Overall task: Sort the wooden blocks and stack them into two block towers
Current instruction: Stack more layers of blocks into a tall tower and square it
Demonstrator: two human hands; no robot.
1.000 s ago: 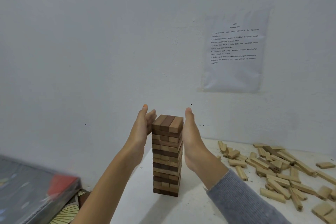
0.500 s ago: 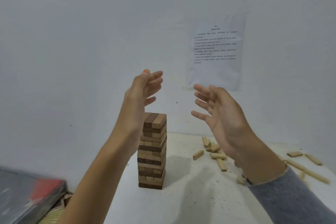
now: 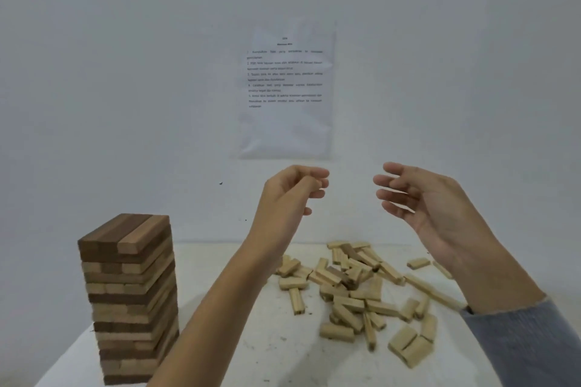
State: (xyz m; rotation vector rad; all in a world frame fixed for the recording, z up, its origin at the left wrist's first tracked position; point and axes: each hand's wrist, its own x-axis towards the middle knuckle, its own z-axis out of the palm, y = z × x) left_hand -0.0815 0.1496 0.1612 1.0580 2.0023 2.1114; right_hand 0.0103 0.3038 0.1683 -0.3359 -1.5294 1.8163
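Pale loose blocks: a scattered heap on the white surface, below both hands and between them, spreading further to the right.
Tower: mixed dark and light wood, upright at the left of the surface. It is well apart from the heap and neither hand touches it.
Left hand: raised in the air above the heap's left edge, fingers loosely curled toward the thumb, holding nothing.
Right hand: raised above the heap's right part, palm turned inward, fingers relaxed and a little spread, holding nothing.
Direction to the blocks: straight down and slightly forward from either hand; the tower lies the other way, off to the left of the left forearm.
Long axes: mixed. Near the middle several blocks lie end-on to the person, while a long run at the right slants from far-left to near-right.
Nearer hand: the bulk of the heap seems to sit under the right hand, with the left-edge blocks closer to the left hand.
Likely step: one tower looks built and the second not begun, so the next move is probably a downward reach into the heap.
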